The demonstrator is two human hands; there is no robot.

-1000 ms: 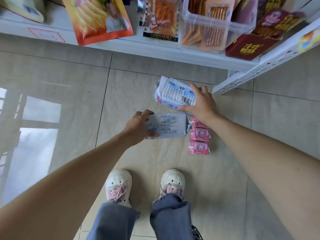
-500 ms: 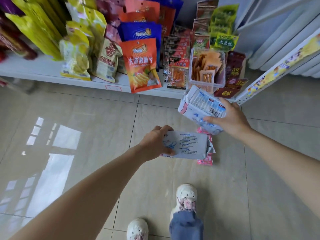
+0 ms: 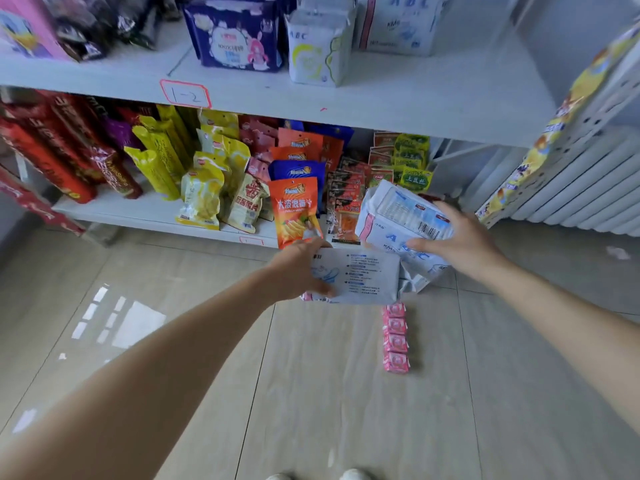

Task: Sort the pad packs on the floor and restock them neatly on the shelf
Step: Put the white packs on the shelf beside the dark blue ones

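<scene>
— Holding one pack in each hand, see? The left hand (image 3: 299,268) grasps a flat white plastic pad pack with blue print (image 3: 360,277) by its left end, and the right hand (image 3: 462,245) grips a bulkier white pad pack with a barcode and pink edge (image 3: 403,220). Both are in the air, in front of the lower snack shelf.

— They belong on the white upper shelf (image 3: 415,98), I'd say, beside the white-and-green pad packs standing there (image 3: 317,46). Best to lift them level and stand them upright, labels outward.

— A row of small pink wrapped pads (image 3: 396,337) lies on the tiled floor (image 3: 311,393).

— Whatever is under the flat pack is covered, and the top shelf is blurred and cut off.
</scene>
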